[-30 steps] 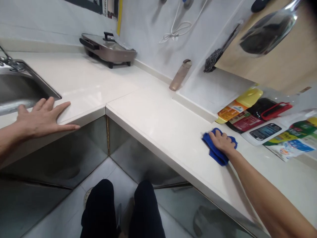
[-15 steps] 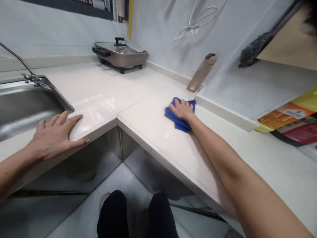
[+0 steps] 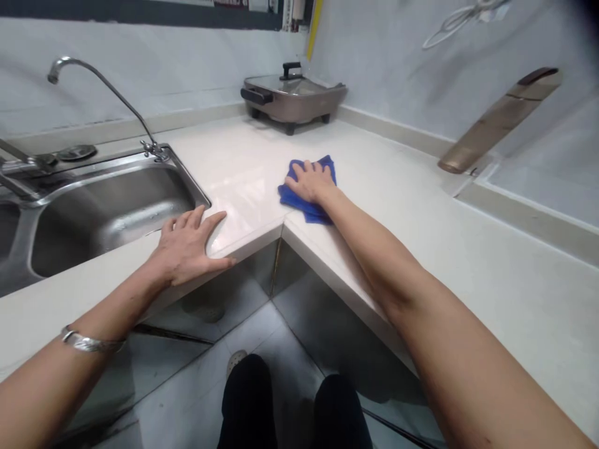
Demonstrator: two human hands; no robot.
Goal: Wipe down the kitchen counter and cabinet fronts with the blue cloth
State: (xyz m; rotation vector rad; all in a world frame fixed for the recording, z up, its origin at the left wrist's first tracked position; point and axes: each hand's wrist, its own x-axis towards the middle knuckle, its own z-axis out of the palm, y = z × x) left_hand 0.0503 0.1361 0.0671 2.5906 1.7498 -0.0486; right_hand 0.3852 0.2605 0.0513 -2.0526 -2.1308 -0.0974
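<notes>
My right hand (image 3: 312, 182) presses down on a folded blue cloth (image 3: 322, 213), fingers bent over it against the white countertop (image 3: 402, 206). The cloth lies by the inner corner of the counter, partly covered by the hand. Near the sink, my left hand (image 3: 187, 246) rests on the front edge of the counter. Its fingers are spread, the thumb reaches along the edge, and it holds nothing. A silver bracelet (image 3: 91, 341) circles the left wrist.
A steel sink (image 3: 112, 212) with a curved faucet (image 3: 107, 84) is on the left. A lidded electric pan (image 3: 292, 103) stands in the back corner. A bronze-coloured bottle (image 3: 498, 121) stands by the right wall, below a bundled white cable (image 3: 461, 22).
My right hand has slid the cloth left, from near the right wall to the counter's inner corner. The view has turned left, showing more of the sink. My left hand stays at the edge.
</notes>
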